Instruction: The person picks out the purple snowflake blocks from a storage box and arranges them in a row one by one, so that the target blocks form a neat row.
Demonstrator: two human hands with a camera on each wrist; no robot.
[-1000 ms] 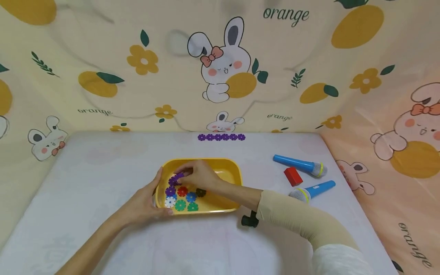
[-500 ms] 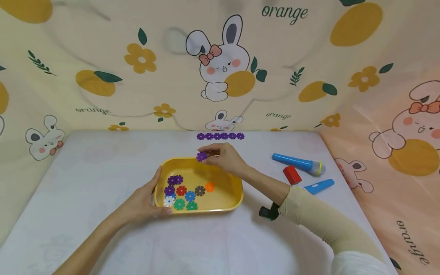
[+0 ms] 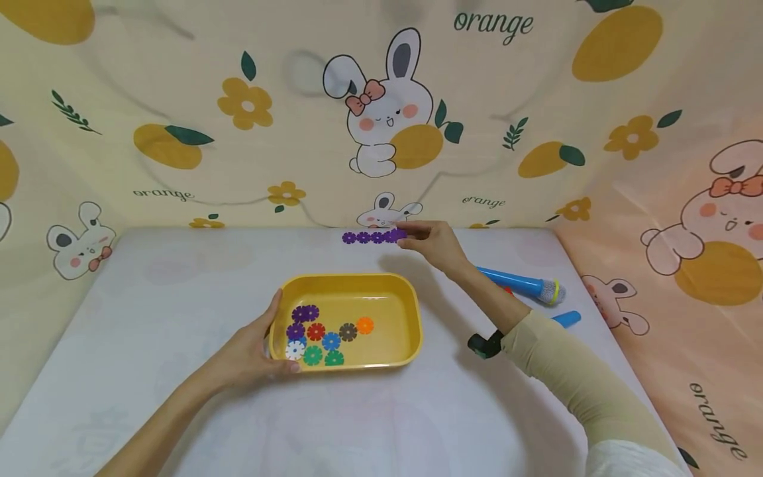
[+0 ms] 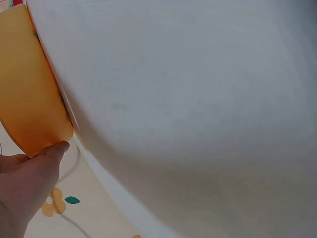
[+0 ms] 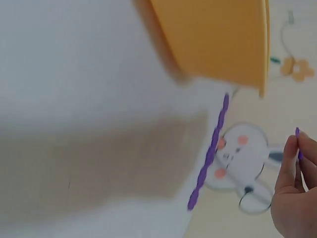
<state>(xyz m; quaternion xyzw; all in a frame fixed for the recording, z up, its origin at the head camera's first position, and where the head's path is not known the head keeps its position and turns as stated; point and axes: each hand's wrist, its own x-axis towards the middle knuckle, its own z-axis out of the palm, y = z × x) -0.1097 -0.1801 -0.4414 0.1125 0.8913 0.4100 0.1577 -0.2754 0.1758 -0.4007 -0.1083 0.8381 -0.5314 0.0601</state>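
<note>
My left hand [image 3: 250,348] grips the left end of a yellow tray [image 3: 411,291], thumb at the near rim; the left wrist view has the fingers on the tray's orange-lit outer wall [image 4: 34,89]. Inside lie notched plastic discs, among them a purple disc [image 3: 295,331], a red disc [image 3: 316,331] and an orange disc [image 3: 365,325]. Between thumb and fingertips my right hand [image 3: 438,245] pinches a purple disc [image 5: 297,132]. In the head view it overlaps the right part of a row of purple discs [image 3: 363,238]. The right wrist view shows that row [image 5: 210,153] apart from the hand.
At the right lie a blue toy microphone [image 3: 518,281] and a second blue microphone [image 3: 567,319], mostly behind the right arm. A red block [image 3: 508,290] peeks out there too. A printed cloth [image 3: 286,152] hangs along the table's back edge.
My right hand has lifted a purple disc out of the tray and carried it back and right to the purple row. The left hand and the tray have stayed in place.
</note>
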